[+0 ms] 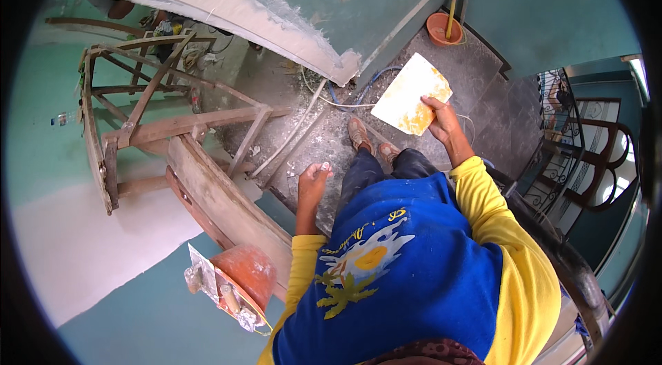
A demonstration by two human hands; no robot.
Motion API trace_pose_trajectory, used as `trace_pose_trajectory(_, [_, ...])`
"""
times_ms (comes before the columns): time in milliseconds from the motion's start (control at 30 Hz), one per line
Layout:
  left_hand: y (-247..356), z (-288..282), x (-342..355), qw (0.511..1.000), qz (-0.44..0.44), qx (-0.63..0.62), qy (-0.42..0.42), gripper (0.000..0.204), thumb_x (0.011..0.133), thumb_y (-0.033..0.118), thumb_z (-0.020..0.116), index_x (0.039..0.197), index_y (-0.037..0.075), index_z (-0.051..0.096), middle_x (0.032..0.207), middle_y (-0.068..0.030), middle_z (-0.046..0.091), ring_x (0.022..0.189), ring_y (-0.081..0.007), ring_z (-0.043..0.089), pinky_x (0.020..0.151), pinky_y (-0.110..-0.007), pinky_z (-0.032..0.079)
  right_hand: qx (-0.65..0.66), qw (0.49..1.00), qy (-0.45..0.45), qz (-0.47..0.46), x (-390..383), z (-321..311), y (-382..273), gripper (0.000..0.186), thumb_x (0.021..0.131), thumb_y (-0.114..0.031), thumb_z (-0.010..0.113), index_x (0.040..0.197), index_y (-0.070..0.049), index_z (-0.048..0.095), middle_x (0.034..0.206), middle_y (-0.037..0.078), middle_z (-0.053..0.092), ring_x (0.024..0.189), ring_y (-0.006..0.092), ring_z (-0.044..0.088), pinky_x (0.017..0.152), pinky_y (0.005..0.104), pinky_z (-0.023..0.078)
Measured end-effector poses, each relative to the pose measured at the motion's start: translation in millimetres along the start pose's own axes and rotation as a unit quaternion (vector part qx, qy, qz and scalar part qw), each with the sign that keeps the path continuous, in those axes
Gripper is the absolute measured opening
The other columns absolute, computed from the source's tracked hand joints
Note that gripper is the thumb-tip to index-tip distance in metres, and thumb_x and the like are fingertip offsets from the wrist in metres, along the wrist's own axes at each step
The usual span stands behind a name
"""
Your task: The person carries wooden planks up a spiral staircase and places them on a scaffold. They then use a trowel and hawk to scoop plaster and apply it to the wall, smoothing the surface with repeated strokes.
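Observation:
My right hand grips the edge of a flat, roughly rectangular sheet, off-white with yellow-orange patches. The thumb lies over its face, and the sheet is held out over the floor, ahead and to the right. In front of my body on the left, my left hand is closed. Something small and whitish shows at its fingertips, too small to name. Left of that arm, an orange bucket sits by a wooden plank, with a white-smeared trowel and another handled tool at its rim.
A wooden trestle and a long plank fill the left side. White-patched wall edge stands ahead. An orange basin with a yellow handle rests in the far corner. Hose and cable cross the dusty floor. A dark metal railing runs at right.

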State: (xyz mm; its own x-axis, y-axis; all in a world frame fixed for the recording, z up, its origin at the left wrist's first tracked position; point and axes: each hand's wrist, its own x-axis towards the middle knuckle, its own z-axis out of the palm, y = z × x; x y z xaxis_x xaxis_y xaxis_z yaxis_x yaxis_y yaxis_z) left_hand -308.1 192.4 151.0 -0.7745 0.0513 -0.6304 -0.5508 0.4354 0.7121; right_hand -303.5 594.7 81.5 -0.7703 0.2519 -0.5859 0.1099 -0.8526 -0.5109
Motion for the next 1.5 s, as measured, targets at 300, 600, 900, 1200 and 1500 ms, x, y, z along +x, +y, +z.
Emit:
trace_pose_trajectory(300, [-74,52,47,0.958,-0.044,0.248,-0.138,0.064,0.094,0.046,0.076,0.131,-0.006,0.065,0.118,-0.0270,0.073,0.118,-0.0391,0.068,0.105,-0.043,0.051,-0.041,0.996,0.068,0.041,42,-22,67,0.037,0.095,0.004,0.066,0.131,0.005,0.057,0.119,0.016,0.071,0.107,0.0280,0.073,0.097,0.0424,0.061])
trace_pose_trajectory(600, [-201,146,99,0.877,-0.180,0.377,-0.239,0.119,0.088,0.063,0.074,0.167,0.001,0.011,0.154,-0.0462,0.035,0.139,-0.0585,0.047,0.111,-0.056,0.046,0.002,0.991,0.102,0.083,219,-97,249,0.043,0.095,0.008,0.065,0.136,0.009,0.054,0.125,0.019,0.068,0.109,0.0326,0.073,0.096,0.0427,0.063])
trace_pose_trajectory(900, [-210,191,131,0.874,-0.200,0.428,-0.114,0.085,0.092,0.054,0.072,0.156,0.006,0.042,0.135,-0.0266,0.051,0.115,-0.0482,0.064,0.094,-0.054,0.057,-0.101,0.975,0.198,-0.007,385,-78,339,0.030,0.088,0.000,0.073,0.115,0.010,0.068,0.104,0.016,0.076,0.088,0.0257,0.076,0.078,0.0376,0.061])
trace_pose_trajectory(1200, [-212,196,136,0.874,-0.216,0.410,-0.146,0.082,0.091,0.049,0.075,0.154,0.007,0.042,0.135,-0.0257,0.051,0.113,-0.0479,0.065,0.090,-0.054,0.058,-0.077,0.976,0.201,-0.021,449,-102,382,0.029,0.088,0.001,0.071,0.115,0.013,0.067,0.106,0.019,0.075,0.089,0.0284,0.076,0.077,0.0389,0.063])
trace_pose_trajectory(1500, [-211,189,144,0.869,-0.213,0.420,-0.148,0.080,0.091,0.048,0.076,0.152,0.007,0.044,0.136,-0.0259,0.050,0.113,-0.0483,0.065,0.090,-0.055,0.058,-0.054,0.979,0.193,0.026,463,-101,382,0.033,0.087,0.000,0.072,0.117,0.012,0.064,0.109,0.020,0.072,0.097,0.0308,0.073,0.084,0.0411,0.058])
